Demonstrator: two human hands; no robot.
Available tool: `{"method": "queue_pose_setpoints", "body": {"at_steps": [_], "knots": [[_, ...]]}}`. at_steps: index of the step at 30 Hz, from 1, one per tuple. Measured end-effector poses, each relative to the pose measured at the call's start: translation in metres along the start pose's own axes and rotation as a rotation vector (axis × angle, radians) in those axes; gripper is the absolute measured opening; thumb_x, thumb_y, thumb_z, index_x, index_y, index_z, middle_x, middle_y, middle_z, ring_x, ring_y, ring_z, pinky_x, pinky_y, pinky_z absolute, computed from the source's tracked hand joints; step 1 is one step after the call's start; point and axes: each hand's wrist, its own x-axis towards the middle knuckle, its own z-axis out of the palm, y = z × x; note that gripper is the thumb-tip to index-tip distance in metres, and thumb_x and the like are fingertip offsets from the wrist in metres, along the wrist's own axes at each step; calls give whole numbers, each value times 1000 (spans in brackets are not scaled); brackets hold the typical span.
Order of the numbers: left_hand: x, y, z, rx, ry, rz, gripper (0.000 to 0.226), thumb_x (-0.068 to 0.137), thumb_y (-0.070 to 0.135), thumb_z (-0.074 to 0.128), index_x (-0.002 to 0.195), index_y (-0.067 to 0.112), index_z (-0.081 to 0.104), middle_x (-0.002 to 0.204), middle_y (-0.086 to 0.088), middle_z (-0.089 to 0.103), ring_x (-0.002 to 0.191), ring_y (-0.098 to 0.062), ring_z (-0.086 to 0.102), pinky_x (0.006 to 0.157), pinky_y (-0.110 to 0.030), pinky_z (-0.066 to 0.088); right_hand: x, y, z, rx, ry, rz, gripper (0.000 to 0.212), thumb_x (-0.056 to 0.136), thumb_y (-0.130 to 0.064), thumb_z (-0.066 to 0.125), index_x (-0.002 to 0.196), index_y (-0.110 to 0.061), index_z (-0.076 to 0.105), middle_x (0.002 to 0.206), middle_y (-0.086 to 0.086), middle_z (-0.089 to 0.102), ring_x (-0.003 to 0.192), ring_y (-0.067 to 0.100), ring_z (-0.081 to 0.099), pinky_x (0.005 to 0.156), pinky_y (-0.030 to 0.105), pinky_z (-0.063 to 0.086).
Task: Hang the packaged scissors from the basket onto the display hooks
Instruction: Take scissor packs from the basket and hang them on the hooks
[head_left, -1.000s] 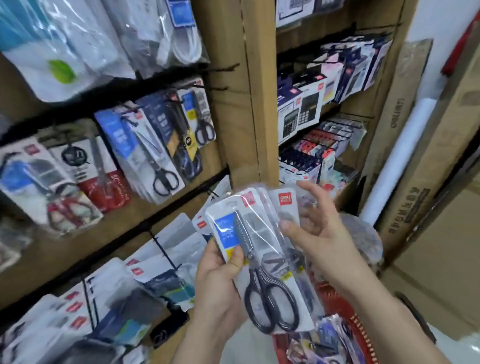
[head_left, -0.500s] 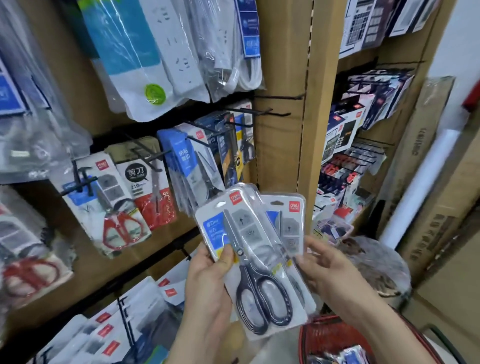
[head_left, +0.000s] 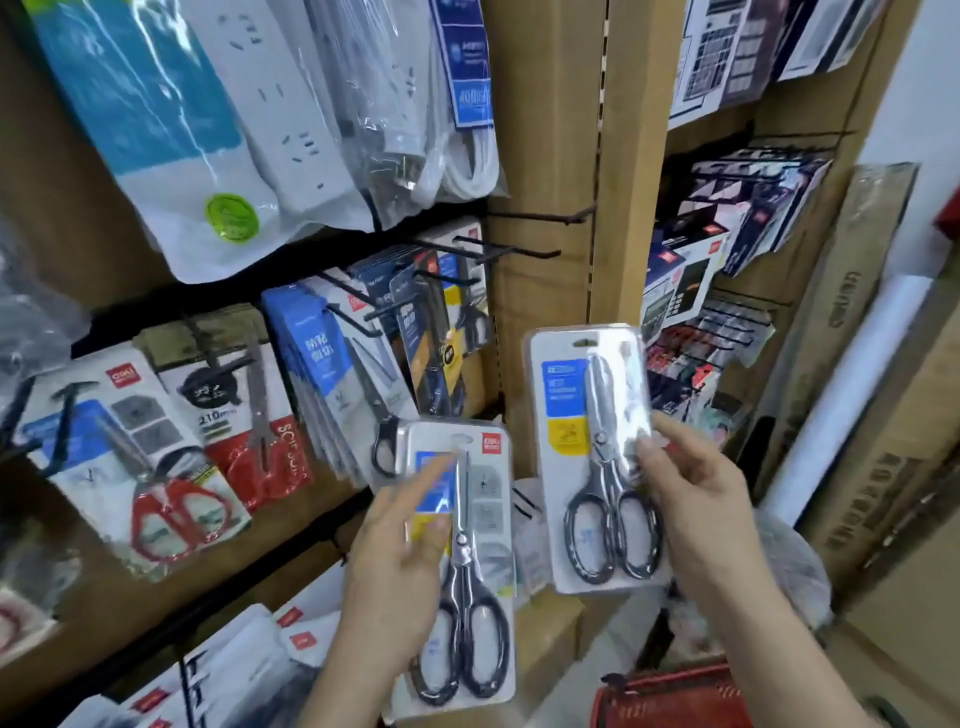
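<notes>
I hold two blister packs of black-handled scissors in front of a wooden display. My left hand (head_left: 395, 587) grips the lower pack (head_left: 467, 561) by its left edge, thumb across the blue label. My right hand (head_left: 691, 499) pinches the second pack (head_left: 592, 457) by its right edge and holds it upright, higher and to the right. Two bare black hooks (head_left: 524, 252) stick out of the board above the packs. The red basket (head_left: 670, 696) shows at the bottom right, below my right forearm.
Other packaged scissors (head_left: 171, 467) hang on hooks to the left, with bagged power strips (head_left: 270, 114) above them. Boxed calculators (head_left: 685, 280) fill the shelves on the right. Tall cardboard boxes (head_left: 878, 415) and a white roll (head_left: 852, 384) lean at the far right.
The packs were fanned together in both hands. Now my right hand has pulled one pack away, up and to the right, while my left hand keeps the other.
</notes>
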Motion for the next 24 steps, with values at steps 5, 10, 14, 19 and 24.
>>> {"method": "queue_pose_setpoints", "body": {"at_steps": [5,10,14,19,24], "knots": [[36,12,36,-98,61,-56,48,96,0,55,79,38,78,117,-8,59,109,-7,59,89,-10,45,23,-2,12,118,-68,47,27,92,-7,62,112,-22,69,86,17,74,74,27,67,70,43,56],[53,31,60,-219,18,-109,6,84,30,75,89,26,76,109,22,60,102,23,52,91,-3,39,55,-2,14,126,-48,33,25,91,-3,62,107,-22,67,78,11,73,64,17,65,60,30,53],[64,39,73,-178,117,-149,2,84,31,73,82,30,72,123,16,59,122,18,33,97,-7,24,72,-5,-3,44,-286,91,36,92,-11,61,123,-29,65,100,15,74,90,27,72,80,46,59],[80,35,79,-169,107,-89,25,73,51,65,89,33,72,129,14,57,131,9,38,109,-20,31,77,-5,-18,51,-297,34,46,85,-17,60,129,-32,63,106,19,71,97,24,70,89,46,55],[95,39,84,-219,165,-85,20,68,59,62,70,44,76,93,21,72,119,-5,57,102,-29,43,98,-1,-8,87,-210,-14,39,97,1,51,118,-27,69,118,-7,72,115,15,66,96,32,53]]}}
